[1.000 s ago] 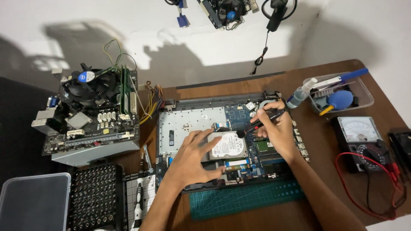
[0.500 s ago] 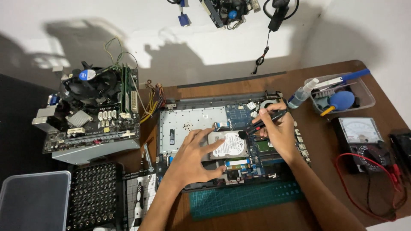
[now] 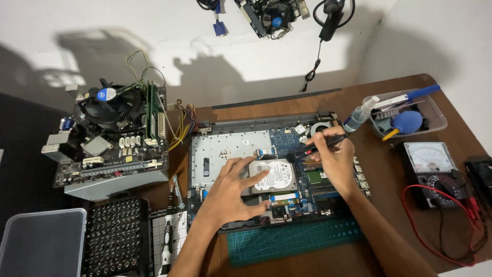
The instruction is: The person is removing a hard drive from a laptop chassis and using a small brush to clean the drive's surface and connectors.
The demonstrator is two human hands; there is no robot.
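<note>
okay, both my hands on the opened laptop [image 3: 230,154], working at its hard drive [image 3: 274,176].

my left hand [image 3: 230,192] lies flat with fingers spread wide, fingertips pressing on the left edge of the silver hard drive, gripping nothing. my right hand [image 3: 335,156] is pinched closed around a thin black screwdriver [image 3: 315,146], its tip down at the top right corner of the drive, near the blue board. the drive sits in the middle of the laptop base, just right of the grey metal plate. a green cutting mat [image 3: 297,238] lies under the laptop's near edge. a desktop motherboard with fan [image 3: 113,133] is well off to the left, a bit set [image 3: 115,236] near my left forearm, a multimeter [image 3: 430,166] to the right.
</note>
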